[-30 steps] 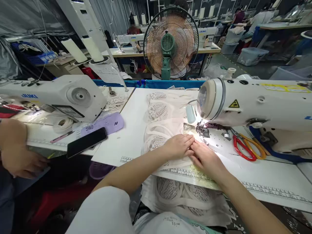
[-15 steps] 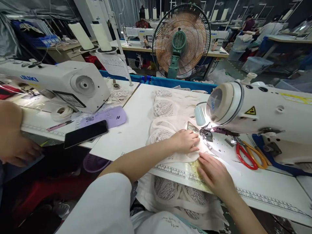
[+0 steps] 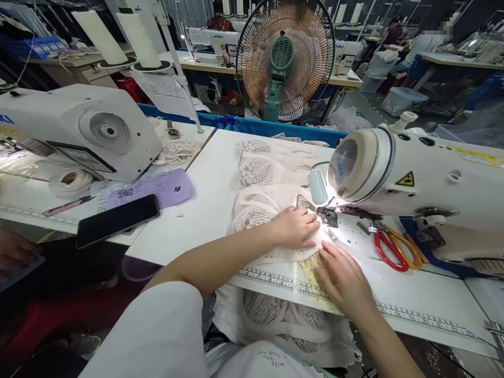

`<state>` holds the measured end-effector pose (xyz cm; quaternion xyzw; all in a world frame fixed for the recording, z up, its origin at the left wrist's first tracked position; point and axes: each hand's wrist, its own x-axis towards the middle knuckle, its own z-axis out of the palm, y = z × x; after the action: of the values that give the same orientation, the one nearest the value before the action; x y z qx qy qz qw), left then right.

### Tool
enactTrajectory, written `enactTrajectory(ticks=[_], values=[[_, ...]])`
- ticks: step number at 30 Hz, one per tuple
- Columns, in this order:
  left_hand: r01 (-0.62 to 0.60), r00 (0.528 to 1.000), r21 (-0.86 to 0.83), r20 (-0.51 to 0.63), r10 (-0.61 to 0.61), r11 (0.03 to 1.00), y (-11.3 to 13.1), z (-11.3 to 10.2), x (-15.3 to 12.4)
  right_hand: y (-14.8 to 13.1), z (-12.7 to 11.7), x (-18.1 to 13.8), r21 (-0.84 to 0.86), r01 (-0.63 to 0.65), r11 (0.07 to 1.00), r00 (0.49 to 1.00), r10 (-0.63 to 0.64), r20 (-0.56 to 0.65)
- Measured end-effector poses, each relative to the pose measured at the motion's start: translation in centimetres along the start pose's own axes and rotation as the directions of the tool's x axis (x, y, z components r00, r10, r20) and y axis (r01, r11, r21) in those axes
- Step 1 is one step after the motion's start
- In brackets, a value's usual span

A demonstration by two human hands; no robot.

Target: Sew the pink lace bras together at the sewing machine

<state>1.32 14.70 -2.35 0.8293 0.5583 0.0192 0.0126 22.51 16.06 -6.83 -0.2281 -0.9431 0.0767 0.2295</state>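
My left hand (image 3: 296,227) lies flat, fingers stretched out, on pale lace fabric (image 3: 260,210) just left of the presser foot (image 3: 327,216) of the white sewing machine (image 3: 413,178). A little nearer to me, my right hand (image 3: 342,275) rests flat on the fabric's near edge and the printed ruler strip (image 3: 283,279) along the table front. Both hands press the cloth and grip nothing. More lace pieces hang off the table edge into my lap (image 3: 283,315).
Red and orange scissors (image 3: 389,247) lie right of the needle. A second sewing machine (image 3: 79,131), black phone (image 3: 118,219) and purple card (image 3: 153,190) sit at left. A standing fan (image 3: 284,58) is behind. Another person's hand (image 3: 13,252) shows at far left.
My right hand drew back from the presser foot toward the table's near edge. My left hand stayed on the fabric. The view shifted slightly left and down.
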Motion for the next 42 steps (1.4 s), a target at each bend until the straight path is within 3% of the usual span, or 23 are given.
enactTrajectory(ticks=[7,13,20,32,42], values=[[-0.038,0.999,-0.019,0.021,0.038,0.999,0.1,-0.4,-0.2,0.0,-0.4,0.0,0.044,0.044,0.998,0.999,-0.045,0.013],[-0.005,1.000,0.005,0.000,0.005,1.000,0.4,0.0,-0.1,-0.1,0.1,0.1,-0.061,-0.014,0.998,0.998,0.018,0.065],[0.042,0.999,0.014,0.015,-0.042,0.999,1.1,0.0,-0.3,0.0,-0.1,0.0,0.040,-0.006,0.999,0.998,0.003,0.070],[0.093,0.996,0.018,-0.008,-0.093,0.996,0.8,0.4,0.5,0.3,0.4,0.0,-0.028,-0.023,0.999,0.999,0.024,0.035],[0.051,0.998,0.030,-0.041,-0.050,0.998,0.8,0.5,0.2,0.3,0.4,0.0,0.004,-0.019,1.000,1.000,0.018,0.004]])
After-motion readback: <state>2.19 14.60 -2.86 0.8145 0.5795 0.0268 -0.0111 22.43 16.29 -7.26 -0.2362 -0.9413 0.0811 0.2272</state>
